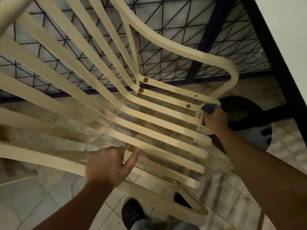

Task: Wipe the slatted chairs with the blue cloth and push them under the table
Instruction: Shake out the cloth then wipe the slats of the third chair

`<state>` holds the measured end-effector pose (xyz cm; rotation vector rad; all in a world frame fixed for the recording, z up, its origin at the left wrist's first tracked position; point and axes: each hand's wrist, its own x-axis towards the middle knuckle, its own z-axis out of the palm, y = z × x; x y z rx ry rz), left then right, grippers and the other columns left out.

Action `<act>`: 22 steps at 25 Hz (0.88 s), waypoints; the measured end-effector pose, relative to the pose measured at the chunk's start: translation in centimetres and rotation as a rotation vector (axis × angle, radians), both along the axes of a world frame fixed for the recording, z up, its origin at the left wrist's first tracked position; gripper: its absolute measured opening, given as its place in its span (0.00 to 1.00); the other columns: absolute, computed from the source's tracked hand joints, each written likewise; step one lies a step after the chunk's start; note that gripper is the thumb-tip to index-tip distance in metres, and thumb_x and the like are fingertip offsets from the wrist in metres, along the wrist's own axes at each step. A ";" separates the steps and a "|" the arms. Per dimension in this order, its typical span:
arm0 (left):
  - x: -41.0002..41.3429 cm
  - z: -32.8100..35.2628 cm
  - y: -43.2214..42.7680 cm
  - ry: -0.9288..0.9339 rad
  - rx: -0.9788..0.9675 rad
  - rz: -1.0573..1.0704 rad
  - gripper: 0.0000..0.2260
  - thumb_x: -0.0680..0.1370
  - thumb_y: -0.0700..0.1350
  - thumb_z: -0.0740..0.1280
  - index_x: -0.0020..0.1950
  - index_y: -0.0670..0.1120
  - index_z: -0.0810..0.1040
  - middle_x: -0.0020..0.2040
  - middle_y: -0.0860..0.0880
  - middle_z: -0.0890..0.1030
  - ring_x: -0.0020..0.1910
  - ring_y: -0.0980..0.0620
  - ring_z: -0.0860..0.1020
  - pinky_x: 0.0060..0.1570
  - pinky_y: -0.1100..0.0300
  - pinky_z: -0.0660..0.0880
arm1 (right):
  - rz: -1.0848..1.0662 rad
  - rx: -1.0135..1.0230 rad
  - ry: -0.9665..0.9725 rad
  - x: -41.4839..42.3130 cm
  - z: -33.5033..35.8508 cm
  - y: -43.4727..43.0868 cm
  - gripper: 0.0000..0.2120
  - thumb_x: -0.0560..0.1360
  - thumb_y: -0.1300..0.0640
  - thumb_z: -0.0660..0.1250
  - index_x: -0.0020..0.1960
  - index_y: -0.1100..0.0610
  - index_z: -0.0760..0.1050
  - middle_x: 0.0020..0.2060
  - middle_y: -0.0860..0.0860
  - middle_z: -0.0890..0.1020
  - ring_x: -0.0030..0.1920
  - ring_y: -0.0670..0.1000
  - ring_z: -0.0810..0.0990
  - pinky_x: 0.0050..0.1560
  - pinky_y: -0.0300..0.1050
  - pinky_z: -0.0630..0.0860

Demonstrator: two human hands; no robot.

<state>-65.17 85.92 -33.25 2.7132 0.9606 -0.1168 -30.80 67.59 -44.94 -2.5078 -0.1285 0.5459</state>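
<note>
A cream slatted chair fills the view, seen from above and behind, with brown stains on its far seat slats. My right hand grips the blue cloth and presses it against the front end of the seat, just below the right armrest. My left hand grips a near slat where back and seat meet, fingers curled under it and thumb lying along the slat. Most of the cloth is hidden in my fist.
A table's white top with black edge slants along the right side. A blue wire-grid panel stands behind the chair. A dark round stool or bin sits beyond my right hand. My black shoe is on the tiled floor.
</note>
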 end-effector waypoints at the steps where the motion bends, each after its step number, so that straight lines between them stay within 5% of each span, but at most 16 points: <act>1: 0.1 -0.1 0.0 0.005 0.008 0.005 0.31 0.79 0.73 0.44 0.28 0.53 0.63 0.22 0.56 0.65 0.20 0.58 0.66 0.25 0.64 0.68 | 0.052 -0.011 0.046 0.2 -0.9 0.5 0.17 0.81 0.55 0.67 0.66 0.63 0.73 0.59 0.61 0.80 0.60 0.62 0.79 0.59 0.54 0.77; 9: 0.4 -0.2 0.0 -0.029 0.042 0.022 0.24 0.81 0.63 0.55 0.28 0.53 0.63 0.22 0.56 0.67 0.19 0.56 0.65 0.26 0.66 0.61 | 0.217 -0.189 0.216 1.8 -3.0 7.1 0.18 0.81 0.52 0.63 0.66 0.61 0.73 0.55 0.59 0.79 0.59 0.63 0.79 0.60 0.55 0.76; 14: 0.3 -0.8 0.1 0.013 0.040 0.025 0.24 0.80 0.61 0.56 0.28 0.51 0.69 0.24 0.56 0.68 0.21 0.55 0.67 0.25 0.62 0.72 | 0.427 -0.328 0.156 0.3 -1.9 13.4 0.16 0.84 0.54 0.58 0.62 0.65 0.74 0.58 0.63 0.79 0.61 0.61 0.78 0.57 0.48 0.72; 17: 0.4 -1.0 0.0 0.055 0.016 0.030 0.23 0.79 0.60 0.56 0.28 0.50 0.71 0.23 0.55 0.69 0.21 0.55 0.68 0.25 0.60 0.74 | 0.569 -0.324 0.173 -0.5 -1.4 16.7 0.11 0.84 0.53 0.59 0.54 0.61 0.74 0.52 0.60 0.79 0.54 0.58 0.77 0.52 0.48 0.71; 22: 0.6 -0.5 0.2 0.098 -0.007 0.050 0.21 0.78 0.58 0.58 0.27 0.51 0.66 0.23 0.56 0.67 0.20 0.55 0.67 0.24 0.64 0.68 | 0.737 -0.289 0.225 -0.2 -3.9 17.7 0.20 0.82 0.48 0.56 0.61 0.60 0.78 0.54 0.58 0.80 0.61 0.61 0.79 0.59 0.47 0.72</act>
